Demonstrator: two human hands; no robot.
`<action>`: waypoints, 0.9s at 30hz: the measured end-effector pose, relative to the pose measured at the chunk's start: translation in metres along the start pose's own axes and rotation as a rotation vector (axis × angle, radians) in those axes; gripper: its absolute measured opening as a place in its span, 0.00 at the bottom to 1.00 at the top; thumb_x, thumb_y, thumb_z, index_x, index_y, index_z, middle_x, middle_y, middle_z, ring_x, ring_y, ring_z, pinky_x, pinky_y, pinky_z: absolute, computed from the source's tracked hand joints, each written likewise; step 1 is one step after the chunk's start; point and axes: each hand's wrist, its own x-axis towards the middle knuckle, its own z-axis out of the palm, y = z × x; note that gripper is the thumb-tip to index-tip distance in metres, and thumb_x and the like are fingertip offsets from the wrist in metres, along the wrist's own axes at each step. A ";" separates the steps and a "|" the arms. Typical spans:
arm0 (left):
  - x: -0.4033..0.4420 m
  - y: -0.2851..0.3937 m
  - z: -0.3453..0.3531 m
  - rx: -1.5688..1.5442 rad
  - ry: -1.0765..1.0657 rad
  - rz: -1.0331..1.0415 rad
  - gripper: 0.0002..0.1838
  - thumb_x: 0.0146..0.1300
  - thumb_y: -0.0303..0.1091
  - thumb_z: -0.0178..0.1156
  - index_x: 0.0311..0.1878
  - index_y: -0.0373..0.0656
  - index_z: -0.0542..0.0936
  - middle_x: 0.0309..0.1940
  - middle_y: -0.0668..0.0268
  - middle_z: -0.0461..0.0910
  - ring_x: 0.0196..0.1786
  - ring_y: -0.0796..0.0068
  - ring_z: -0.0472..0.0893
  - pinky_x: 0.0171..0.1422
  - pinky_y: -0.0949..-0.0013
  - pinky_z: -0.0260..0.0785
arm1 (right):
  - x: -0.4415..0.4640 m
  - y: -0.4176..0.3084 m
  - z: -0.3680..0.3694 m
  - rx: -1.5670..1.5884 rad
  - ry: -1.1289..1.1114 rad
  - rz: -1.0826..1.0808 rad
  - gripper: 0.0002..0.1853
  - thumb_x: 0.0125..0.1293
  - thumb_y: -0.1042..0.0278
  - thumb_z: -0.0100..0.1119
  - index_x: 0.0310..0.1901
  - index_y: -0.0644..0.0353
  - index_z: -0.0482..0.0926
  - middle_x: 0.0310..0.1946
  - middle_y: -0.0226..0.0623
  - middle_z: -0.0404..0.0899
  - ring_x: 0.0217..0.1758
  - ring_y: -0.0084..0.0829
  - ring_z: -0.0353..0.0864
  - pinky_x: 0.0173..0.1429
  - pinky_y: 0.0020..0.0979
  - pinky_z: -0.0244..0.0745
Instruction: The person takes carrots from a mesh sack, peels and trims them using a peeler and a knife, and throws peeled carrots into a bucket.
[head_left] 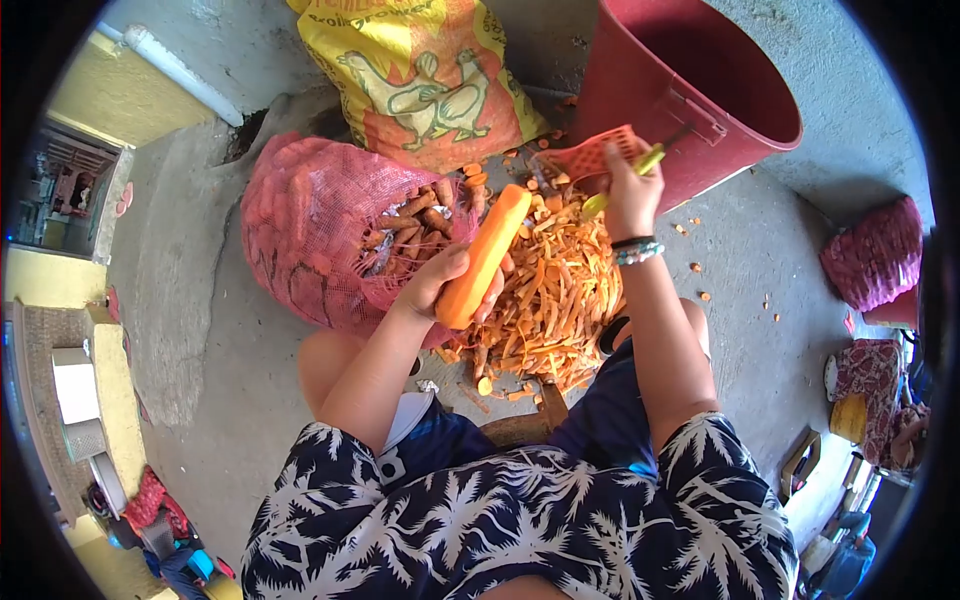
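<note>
A large peeled carrot [485, 258] is in my left hand [440, 280], its thick end near the palm and the other end pointing up and away. My right hand [632, 195], with a beaded bracelet at the wrist, is closed around a tool with a yellow-green handle [650, 158]; blur hides its exact kind. Behind that hand is a red perforated plastic piece [590, 155], against the red bin. A heap of orange carrot peelings [560, 300] lies on the floor below both hands.
A pink mesh sack [305, 235] of unpeeled carrots [415, 225] lies open at the left. Behind it stands a yellow and orange printed sack [430, 90]. A tall red bin [640, 90] stands at the back right. Carrot bits dot the concrete floor [745, 260].
</note>
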 end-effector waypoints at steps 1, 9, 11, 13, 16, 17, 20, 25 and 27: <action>-0.002 0.001 0.002 -0.027 -0.065 0.010 0.31 0.55 0.53 0.56 0.49 0.33 0.68 0.28 0.61 0.74 0.21 0.71 0.76 0.24 0.73 0.69 | 0.010 0.004 -0.008 0.121 0.048 -0.001 0.09 0.58 0.77 0.57 0.40 0.61 0.72 0.24 0.29 0.74 0.14 0.16 0.66 0.16 0.18 0.61; 0.004 0.002 -0.007 0.387 0.362 0.142 0.24 0.50 0.37 0.66 0.50 0.36 0.73 0.39 0.68 0.76 0.41 0.79 0.74 0.47 0.75 0.66 | -0.001 0.018 -0.012 0.289 -0.051 0.251 0.08 0.59 0.75 0.57 0.40 0.62 0.70 0.24 0.30 0.75 0.14 0.19 0.66 0.18 0.21 0.63; 0.006 -0.002 -0.015 0.542 0.531 0.211 0.21 0.49 0.31 0.67 0.46 0.38 0.74 0.38 0.69 0.75 0.42 0.81 0.73 0.48 0.75 0.65 | 0.000 0.025 -0.014 0.268 -0.041 0.280 0.09 0.59 0.75 0.57 0.40 0.62 0.70 0.24 0.30 0.75 0.14 0.19 0.66 0.19 0.22 0.63; 0.008 0.003 -0.007 0.504 0.672 0.391 0.17 0.48 0.25 0.67 0.41 0.40 0.74 0.36 0.70 0.75 0.40 0.82 0.73 0.47 0.76 0.65 | -0.001 0.030 -0.013 0.223 -0.022 0.281 0.09 0.59 0.75 0.57 0.40 0.61 0.71 0.24 0.30 0.75 0.14 0.19 0.66 0.19 0.21 0.63; 0.006 0.007 -0.020 0.199 0.826 0.412 0.16 0.51 0.26 0.65 0.43 0.39 0.73 0.37 0.67 0.76 0.41 0.76 0.76 0.44 0.74 0.71 | -0.011 0.034 -0.016 -0.102 -0.018 0.257 0.07 0.58 0.74 0.57 0.39 0.61 0.73 0.23 0.31 0.76 0.18 0.19 0.70 0.21 0.23 0.66; 0.005 0.007 -0.022 0.100 0.765 0.442 0.14 0.55 0.27 0.62 0.44 0.39 0.72 0.40 0.64 0.76 0.43 0.72 0.78 0.45 0.71 0.74 | -0.013 0.042 -0.016 -0.317 -0.083 0.032 0.07 0.57 0.74 0.58 0.38 0.61 0.74 0.24 0.34 0.77 0.21 0.21 0.73 0.24 0.25 0.68; 0.008 0.007 -0.015 -0.011 0.643 0.474 0.11 0.60 0.31 0.56 0.45 0.38 0.73 0.45 0.61 0.74 0.48 0.69 0.76 0.53 0.66 0.72 | -0.024 0.049 -0.011 -0.816 -0.312 -0.198 0.13 0.52 0.69 0.62 0.40 0.62 0.75 0.28 0.46 0.79 0.30 0.36 0.79 0.36 0.33 0.72; 0.011 0.008 -0.005 -0.039 0.320 0.356 0.21 0.57 0.25 0.56 0.54 0.35 0.69 0.53 0.58 0.69 0.56 0.66 0.70 0.61 0.61 0.66 | -0.024 0.050 -0.008 -0.473 -0.445 0.258 0.11 0.56 0.71 0.58 0.41 0.64 0.75 0.23 0.38 0.76 0.22 0.28 0.74 0.24 0.29 0.68; 0.008 0.009 0.001 0.092 0.283 0.317 0.22 0.56 0.24 0.56 0.56 0.35 0.68 0.54 0.59 0.69 0.56 0.67 0.71 0.61 0.62 0.66 | -0.023 0.039 -0.005 -0.258 -0.440 0.411 0.10 0.59 0.74 0.55 0.43 0.65 0.73 0.25 0.32 0.75 0.20 0.16 0.72 0.17 0.18 0.63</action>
